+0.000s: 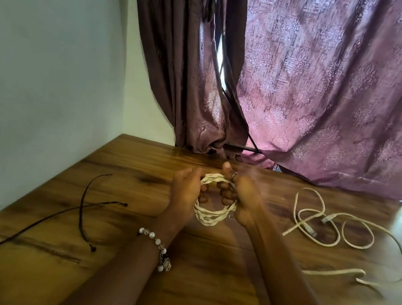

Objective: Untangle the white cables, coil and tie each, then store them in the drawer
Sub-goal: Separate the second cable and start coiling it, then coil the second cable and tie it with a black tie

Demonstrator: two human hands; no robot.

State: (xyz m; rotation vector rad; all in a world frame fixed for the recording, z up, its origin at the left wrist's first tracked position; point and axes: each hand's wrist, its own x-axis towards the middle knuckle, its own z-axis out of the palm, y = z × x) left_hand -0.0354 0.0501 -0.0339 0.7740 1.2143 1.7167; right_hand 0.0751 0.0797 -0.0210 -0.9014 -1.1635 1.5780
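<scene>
Wood table (pixel 111 230), purple curtains (pixel 332 93) behind.

Two bare forearms, no sleeves visible. Left wrist wears a beaded bracelet (pixel 156 245): white pearl-like and clear beads, small dark-and-silver charm hanging at its 5 o'clock end. Right hand (pixel 241 196) has a thin silver ring (pixel 234 175) on one finger.

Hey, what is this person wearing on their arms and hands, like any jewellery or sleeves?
No sleeves show: both forearms are bare. The left wrist carries a bracelet of round white, pearl-like beads mixed with clear ones, with a small dangling charm cluster. The right hand wears a thin, silver-coloured ring on one finger. The left hand shows no ring. No gloves or watch are visible.
</scene>
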